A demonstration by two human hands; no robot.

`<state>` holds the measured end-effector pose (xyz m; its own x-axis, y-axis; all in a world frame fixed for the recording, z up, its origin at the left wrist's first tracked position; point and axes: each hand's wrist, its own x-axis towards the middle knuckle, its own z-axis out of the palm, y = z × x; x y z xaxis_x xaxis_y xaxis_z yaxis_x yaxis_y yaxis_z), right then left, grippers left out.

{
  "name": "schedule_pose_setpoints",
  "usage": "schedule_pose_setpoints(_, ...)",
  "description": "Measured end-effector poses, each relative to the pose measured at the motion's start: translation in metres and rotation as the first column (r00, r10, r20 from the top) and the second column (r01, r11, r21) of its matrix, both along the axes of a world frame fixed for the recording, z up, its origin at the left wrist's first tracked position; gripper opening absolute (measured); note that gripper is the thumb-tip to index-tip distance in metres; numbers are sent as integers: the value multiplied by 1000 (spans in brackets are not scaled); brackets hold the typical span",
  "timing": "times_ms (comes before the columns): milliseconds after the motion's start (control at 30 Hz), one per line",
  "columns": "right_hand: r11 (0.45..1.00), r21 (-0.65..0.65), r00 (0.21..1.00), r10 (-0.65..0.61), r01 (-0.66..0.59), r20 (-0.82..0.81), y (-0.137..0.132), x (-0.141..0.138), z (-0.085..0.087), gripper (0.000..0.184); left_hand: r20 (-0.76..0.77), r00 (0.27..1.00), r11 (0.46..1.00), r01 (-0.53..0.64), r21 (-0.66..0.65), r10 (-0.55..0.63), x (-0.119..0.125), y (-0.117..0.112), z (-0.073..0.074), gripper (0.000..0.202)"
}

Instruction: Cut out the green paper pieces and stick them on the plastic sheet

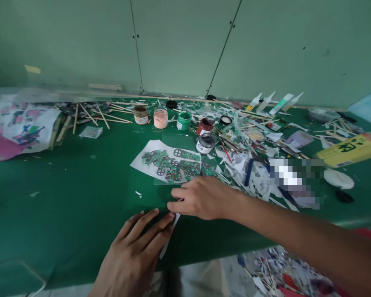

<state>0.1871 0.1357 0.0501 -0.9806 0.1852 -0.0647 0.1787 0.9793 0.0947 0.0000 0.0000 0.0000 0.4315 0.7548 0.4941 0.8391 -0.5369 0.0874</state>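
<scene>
My left hand [139, 243] lies flat near the front edge of the green table [64, 198], fingers stretched out and pressing on a clear plastic sheet [148, 189] and a white paper strip [170, 239]. My right hand [200, 198] reaches in from the right, fingers pinched round a thin tool whose pink tip shows at the fingertips; I cannot name it. The tip meets the sheet just beyond my left fingertips. Behind the hands lies a white paper [170, 163] with green and black cut-out shapes.
Small paint jars [160, 117] stand in a row at mid-table, with a dark jar [205, 143] nearer. Wooden sticks [89, 113], glue tubes [278, 103], paper scraps and a yellow box [349, 150] clutter the right and back. A painted sheet [15, 130] lies far left.
</scene>
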Motion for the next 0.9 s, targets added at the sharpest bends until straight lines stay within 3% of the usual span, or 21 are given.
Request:
schedule_pose_setpoints(233, 998, -4, 998, 62, -62, 11, 1, 3, -4, 22, -3, 1000, 1000, -1, -4, 1, 1, 2, 2, 35)
schedule_pose_setpoints(533, 998, -33, 999, -47, 46, -19, -9, 10, -7, 25, 16, 1000, 999, -11, -47, 12, 2, 0, -2, 36)
schedule_pose_setpoints(767, 967, -44, 964, -255, 252, -70, -38, 26, -12, 30, -1, 1000, 1000, -2, -30, 2, 2, 2, 1, 34)
schedule_pose_setpoints(833, 928, -103, 928, -365, 357, -73, -39, 29, -10, 22, 0, 1000, 1000, 3, -24, -3, 2, 3, 3, 35)
schedule_pose_setpoints(900, 847, -203, 845, -521, 492, -124, -38, 25, -8, 22, -4, 1000, 1000, 3, -11, -3, 3, 3, 3, 37)
